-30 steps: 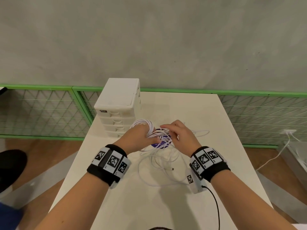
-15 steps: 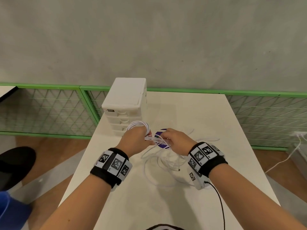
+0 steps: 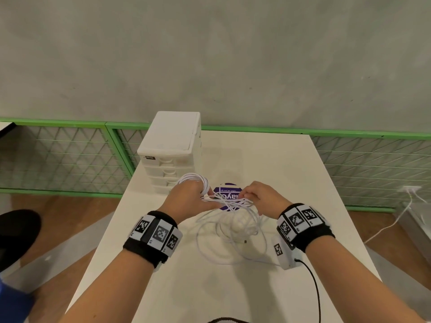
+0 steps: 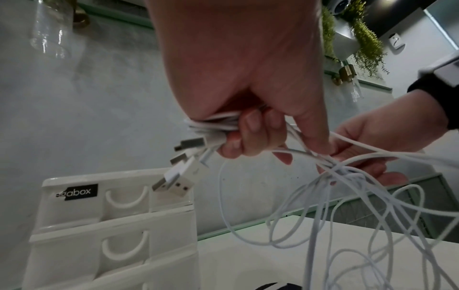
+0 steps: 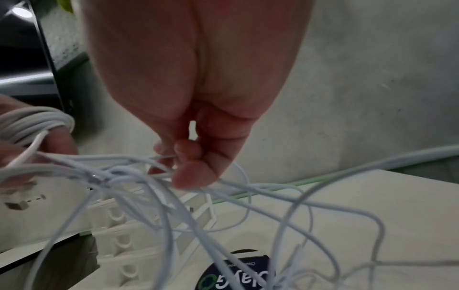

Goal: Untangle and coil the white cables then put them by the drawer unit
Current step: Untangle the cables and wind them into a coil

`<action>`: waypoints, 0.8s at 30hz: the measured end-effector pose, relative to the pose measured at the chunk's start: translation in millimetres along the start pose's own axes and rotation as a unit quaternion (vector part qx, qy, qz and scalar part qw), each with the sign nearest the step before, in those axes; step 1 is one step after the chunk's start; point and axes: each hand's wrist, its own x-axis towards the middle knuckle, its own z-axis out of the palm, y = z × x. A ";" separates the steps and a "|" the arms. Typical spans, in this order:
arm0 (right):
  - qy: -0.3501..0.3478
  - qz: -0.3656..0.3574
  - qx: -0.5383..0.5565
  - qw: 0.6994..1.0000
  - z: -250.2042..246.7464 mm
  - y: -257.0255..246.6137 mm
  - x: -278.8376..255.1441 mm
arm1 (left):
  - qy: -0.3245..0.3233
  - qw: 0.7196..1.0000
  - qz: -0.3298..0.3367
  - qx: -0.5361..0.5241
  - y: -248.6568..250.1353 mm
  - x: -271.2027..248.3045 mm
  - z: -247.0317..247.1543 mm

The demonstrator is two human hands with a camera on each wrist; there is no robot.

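Note:
My left hand (image 3: 190,197) grips a partly wound coil of white cable (image 3: 194,179) just in front of the white drawer unit (image 3: 171,145). In the left wrist view my left hand (image 4: 248,135) curls round the bundle, and several USB plugs (image 4: 174,182) stick out below it. My right hand (image 3: 257,198) pinches tangled strands of white cable (image 3: 233,201) held taut between both hands. In the right wrist view my right hand (image 5: 188,162) pinches a knot of strands (image 5: 119,172). Loose loops (image 3: 231,236) hang down onto the white table (image 3: 291,173).
A round purple sticker (image 3: 227,191) lies on the table under the cables, right of the drawer unit. A green-framed mesh fence (image 3: 60,157) runs behind the table. A black wire (image 3: 312,283) trails from my right wrist. Another white cable (image 3: 394,222) lies on the floor at right.
My hands have drawn apart, the right one moving rightward, so the strands between them are pulled tauter. The left hand keeps its grip on the coil.

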 end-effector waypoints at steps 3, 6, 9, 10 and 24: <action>0.031 0.019 0.031 0.999 -4.1 12.2 -5.0 | -0.008 1.000 -0.009 -0.026 -8.9 1.1 -1.0; 0.120 0.059 0.019 0.991 -9.1 28.9 -6.7 | -0.006 0.999 -0.027 -0.037 -18.1 2.4 -1.7; 0.219 0.142 0.010 0.965 -16.2 50.3 -10.0 | -0.002 1.000 -0.028 -0.010 -22.9 -0.3 -2.0; 0.246 0.180 0.008 0.952 -19.5 59.2 -12.2 | 0.005 1.000 -0.031 -0.003 -25.1 -1.1 -1.8; 0.237 -0.144 -0.088 0.957 -7.3 6.2 -5.4 | 0.026 0.999 0.026 -0.012 -6.7 3.5 -2.3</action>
